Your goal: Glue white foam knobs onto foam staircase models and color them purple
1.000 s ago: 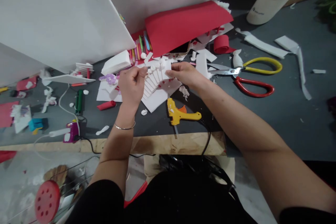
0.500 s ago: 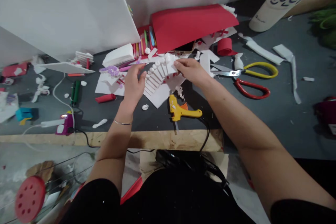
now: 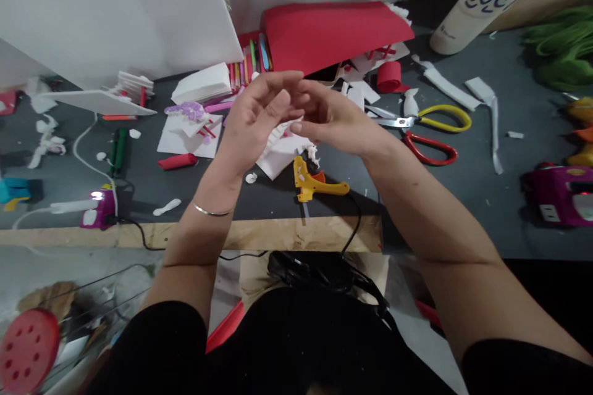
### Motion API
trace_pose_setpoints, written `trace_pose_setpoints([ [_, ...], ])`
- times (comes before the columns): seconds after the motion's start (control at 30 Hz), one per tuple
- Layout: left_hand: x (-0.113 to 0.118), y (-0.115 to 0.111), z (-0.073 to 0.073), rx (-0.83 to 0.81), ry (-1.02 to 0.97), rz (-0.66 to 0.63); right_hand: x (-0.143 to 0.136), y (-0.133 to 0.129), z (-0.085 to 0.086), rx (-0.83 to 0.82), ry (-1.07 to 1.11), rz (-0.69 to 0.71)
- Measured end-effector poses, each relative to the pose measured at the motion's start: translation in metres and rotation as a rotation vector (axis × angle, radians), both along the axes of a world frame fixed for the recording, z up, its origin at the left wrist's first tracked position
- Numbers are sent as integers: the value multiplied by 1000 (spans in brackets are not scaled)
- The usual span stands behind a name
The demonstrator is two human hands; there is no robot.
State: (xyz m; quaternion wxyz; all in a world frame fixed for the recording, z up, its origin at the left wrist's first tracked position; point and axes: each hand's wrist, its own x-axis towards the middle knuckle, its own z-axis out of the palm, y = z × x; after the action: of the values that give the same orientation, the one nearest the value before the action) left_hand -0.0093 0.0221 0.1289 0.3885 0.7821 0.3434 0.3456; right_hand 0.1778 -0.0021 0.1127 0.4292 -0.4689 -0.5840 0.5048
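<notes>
From the head view, both bare hands meet over the middle of the surface (image 3: 370, 188). The left hand (image 3: 254, 117) turns its palm up toward the camera, its fingers loosely curved and only part-way open; whether anything sits between them I cannot tell. The right hand (image 3: 340, 120) comes in from the other side, fingers bent and thumb reaching left — the fingertips of the two hands overlap, so I cannot tell what, if anything, it grips.

The white ribbed piece (image 3: 277, 137) is just below the hands, mostly hidden by them, above a white sheet (image 3: 277, 162). Nearer the body lies a yellow glue gun (image 3: 303, 182), its cord running over the wooden edge (image 3: 264, 236). Right of the hands are open scissors (image 3: 407, 123) with one yellow and one red handle; behind the hands, a red sheet (image 3: 328, 37). Left of the hands — a red roll (image 3: 178, 162).
</notes>
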Motion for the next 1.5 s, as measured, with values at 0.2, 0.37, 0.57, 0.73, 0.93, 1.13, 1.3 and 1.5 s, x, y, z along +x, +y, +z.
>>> trace_pose_setpoints([
  [0.2,0,2,13,-10,48,41,49,-2,-14,32,-24,-166],
  [0.37,-35,14,-4,-104,-124,139,145,-27,-23,98,-208,-591],
  [0.57,-69,17,-47,75,87,329,177,-66,1,-196,-1309,-665],
  [0.73,-73,26,-89,210,384,327,102,-79,-10,-79,-1305,-414],
  [0.93,-69,36,-116,147,503,242,30,-104,-68,337,-1008,157],
  [1.13,-67,37,-119,133,497,278,32,-110,-96,459,-916,72],
  [1.3,-67,29,-118,174,413,295,61,-119,-108,541,-843,-76],
  [1.5,-63,19,-108,247,360,385,101,-128,-116,466,-952,-199],
])
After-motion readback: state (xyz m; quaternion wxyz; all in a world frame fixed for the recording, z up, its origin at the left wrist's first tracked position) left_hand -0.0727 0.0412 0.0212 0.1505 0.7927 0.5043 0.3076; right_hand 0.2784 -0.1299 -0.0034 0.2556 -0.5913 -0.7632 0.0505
